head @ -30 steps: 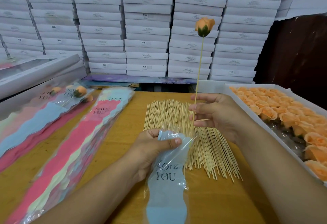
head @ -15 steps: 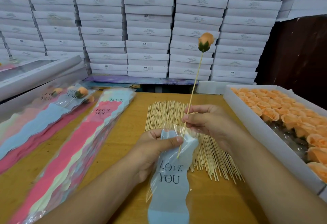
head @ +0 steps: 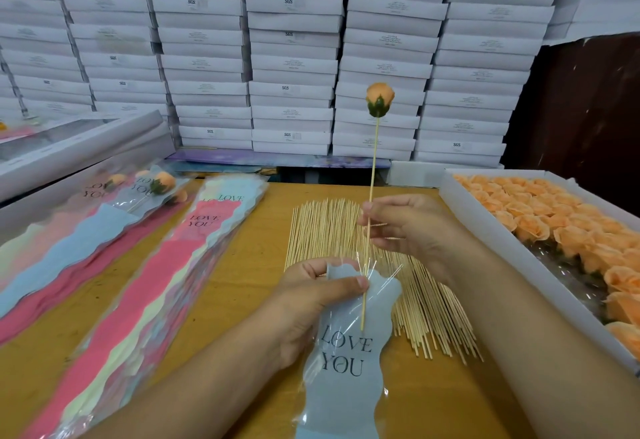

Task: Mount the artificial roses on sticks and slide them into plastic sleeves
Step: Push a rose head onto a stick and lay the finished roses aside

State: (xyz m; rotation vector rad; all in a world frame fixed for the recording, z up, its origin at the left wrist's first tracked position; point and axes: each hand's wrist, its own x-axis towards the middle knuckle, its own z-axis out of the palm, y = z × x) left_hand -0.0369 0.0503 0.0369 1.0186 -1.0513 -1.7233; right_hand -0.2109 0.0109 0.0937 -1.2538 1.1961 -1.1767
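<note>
An orange artificial rose (head: 380, 99) sits on top of a thin wooden stick (head: 372, 168) that stands nearly upright. My right hand (head: 408, 227) pinches the stick at its middle. The stick's lower end is inside the open mouth of a blue plastic sleeve (head: 346, 362) printed "LOVE YOU". My left hand (head: 311, 303) pinches the sleeve's top edge, thumb on the front. The sleeve lies over the near edge of a heap of bare sticks (head: 349, 230) on the wooden table (head: 242, 286).
A white box of orange rose heads (head: 561, 227) stands at the right. Stacks of pink and blue sleeves (head: 166, 265) lie at the left, with sleeved roses (head: 159, 182) behind them. Stacked white boxes (head: 294, 57) form a wall at the back.
My right hand has lowered the rose and stick, and the stick's lower end has slid down into the sleeve that my left hand holds open.
</note>
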